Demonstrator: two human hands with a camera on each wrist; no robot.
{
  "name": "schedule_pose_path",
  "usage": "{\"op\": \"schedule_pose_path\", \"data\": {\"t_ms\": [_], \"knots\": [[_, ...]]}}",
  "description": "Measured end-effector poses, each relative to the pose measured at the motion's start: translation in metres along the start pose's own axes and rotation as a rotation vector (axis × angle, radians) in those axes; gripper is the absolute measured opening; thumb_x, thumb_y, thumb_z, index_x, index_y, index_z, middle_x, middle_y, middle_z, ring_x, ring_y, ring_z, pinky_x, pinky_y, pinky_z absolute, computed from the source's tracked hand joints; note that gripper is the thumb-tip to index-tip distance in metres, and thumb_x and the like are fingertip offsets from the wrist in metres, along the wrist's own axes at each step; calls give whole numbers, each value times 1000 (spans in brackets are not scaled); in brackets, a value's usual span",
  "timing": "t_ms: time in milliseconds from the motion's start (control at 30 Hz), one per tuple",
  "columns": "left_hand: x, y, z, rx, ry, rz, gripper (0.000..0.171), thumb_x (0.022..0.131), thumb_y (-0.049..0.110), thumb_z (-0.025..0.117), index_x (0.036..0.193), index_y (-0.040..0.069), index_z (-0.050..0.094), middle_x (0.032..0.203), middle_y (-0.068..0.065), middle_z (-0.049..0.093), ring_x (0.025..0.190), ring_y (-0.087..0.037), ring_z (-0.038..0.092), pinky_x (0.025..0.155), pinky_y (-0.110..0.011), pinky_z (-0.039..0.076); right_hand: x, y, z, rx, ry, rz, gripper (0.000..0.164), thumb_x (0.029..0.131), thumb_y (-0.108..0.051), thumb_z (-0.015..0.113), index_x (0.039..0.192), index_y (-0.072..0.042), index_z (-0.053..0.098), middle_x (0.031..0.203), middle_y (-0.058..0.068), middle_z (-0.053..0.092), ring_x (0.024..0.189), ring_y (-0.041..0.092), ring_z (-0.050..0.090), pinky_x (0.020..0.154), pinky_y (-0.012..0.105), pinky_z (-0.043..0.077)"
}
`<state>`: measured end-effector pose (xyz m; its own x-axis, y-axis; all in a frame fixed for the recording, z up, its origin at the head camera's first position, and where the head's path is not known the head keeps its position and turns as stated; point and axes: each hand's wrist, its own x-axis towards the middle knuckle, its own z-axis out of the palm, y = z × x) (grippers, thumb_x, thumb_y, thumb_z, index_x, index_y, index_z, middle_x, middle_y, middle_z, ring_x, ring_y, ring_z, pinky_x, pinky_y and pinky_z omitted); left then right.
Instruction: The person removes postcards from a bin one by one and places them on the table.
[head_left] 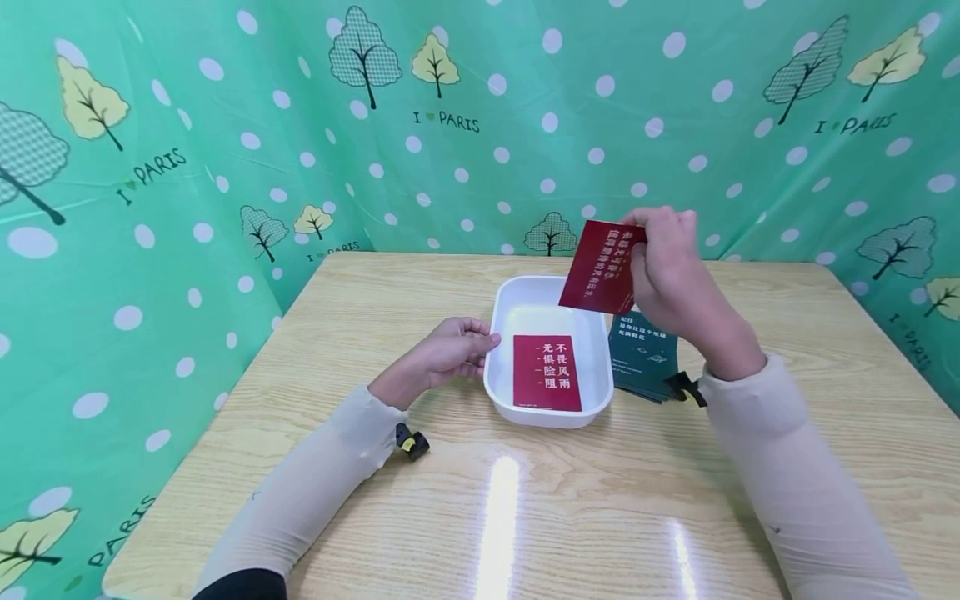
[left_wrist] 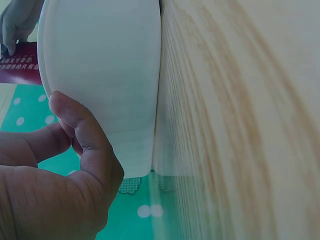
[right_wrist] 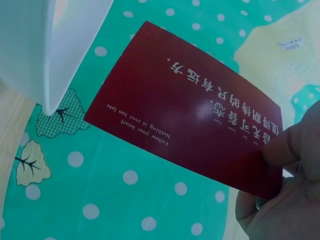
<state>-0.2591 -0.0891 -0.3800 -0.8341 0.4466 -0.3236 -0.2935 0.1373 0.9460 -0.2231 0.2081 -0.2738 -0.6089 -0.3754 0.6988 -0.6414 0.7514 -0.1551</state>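
My right hand (head_left: 667, 262) pinches a dark red card (right_wrist: 185, 110) by one end, thumb on its printed face. It holds the card tilted above the right back rim of a white plastic basin (head_left: 551, 419). Another red card (head_left: 547, 372), printed in white, lies flat on the basin's floor. At the basin's left side my left hand (head_left: 456, 348) grips the rim between thumb and fingers. The left wrist view shows the left thumb (left_wrist: 67, 107) right at the rim. Beneath my right hand, several dark green cards (head_left: 643, 354) lie stacked on the table, partly hidden.
The basin stands on a light wood-grain table (head_left: 420, 517). A green curtain (head_left: 480, 167) with white dots and trees hangs behind the table and along its left side. Dark straps with small black pieces (head_left: 411, 442) sit at both wrists.
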Motion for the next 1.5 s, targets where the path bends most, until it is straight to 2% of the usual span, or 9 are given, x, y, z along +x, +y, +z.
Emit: {"op": "schedule_pose_path", "data": {"t_ms": [167,433,733,833,967,1133,1200,1400,1500], "knots": [[-1,1,0,-2,0,2,24,99,12,59,116,-2,49,107,-25,57,72,-20,58,62,-29,53,-2,12,-3,7,-20,94,24,95,7,42,119,12,41,120,28,42,116,38,27,76,44,33],[-1,0,-1,1,-8,5,23,99,12,58,115,-1,49,104,-23,58,69,-17,58,61,-29,53,-4,32,-7,-13,-65,327,26,97,4,36,122,11,41,117,28,44,107,35,25,76,47,30],[0,0,-1,-2,-4,1,24,98,12,59,115,-1,50,109,-26,57,72,-20,58,63,-29,53,-10,53,-4,-72,-99,524,33,92,-1,51,121,11,40,115,27,44,113,39,31,82,52,27],[1,-1,-1,1,-2,0,23,98,12,59,115,-1,50,110,-26,57,70,-19,58,62,-29,53,-12,59,-2,-94,-141,582,37,90,-3,56,119,11,40,115,27,44,113,41,33,84,52,29],[1,-1,-1,-2,1,-4,23,98,13,59,115,-1,50,109,-25,57,70,-19,58,62,-29,53,-15,67,3,-106,-257,656,40,89,-8,57,120,11,39,114,27,42,112,43,30,78,54,36],[1,0,-1,-4,9,-1,23,98,12,60,114,-1,50,105,-23,58,69,-19,58,59,-27,52,-21,73,13,-46,-373,694,42,90,-10,57,120,12,38,112,27,42,110,44,29,69,52,47],[1,0,-1,-7,7,-1,23,98,12,60,114,-1,50,104,-22,58,68,-18,58,58,-27,52,-23,74,17,-10,-408,706,36,90,-8,56,116,12,41,109,26,43,110,44,29,64,49,49],[1,0,-1,-16,1,-2,23,98,12,60,114,-1,49,101,-20,58,67,-17,58,58,-26,52,-26,74,30,26,-504,685,16,93,-10,48,94,6,45,92,23,47,99,42,33,62,43,42],[1,-1,-1,-20,1,-3,22,98,12,60,114,0,49,101,-21,58,67,-17,58,58,-27,52,-27,73,34,38,-540,691,19,93,-11,48,99,7,44,93,23,48,98,41,33,63,43,41]]}}
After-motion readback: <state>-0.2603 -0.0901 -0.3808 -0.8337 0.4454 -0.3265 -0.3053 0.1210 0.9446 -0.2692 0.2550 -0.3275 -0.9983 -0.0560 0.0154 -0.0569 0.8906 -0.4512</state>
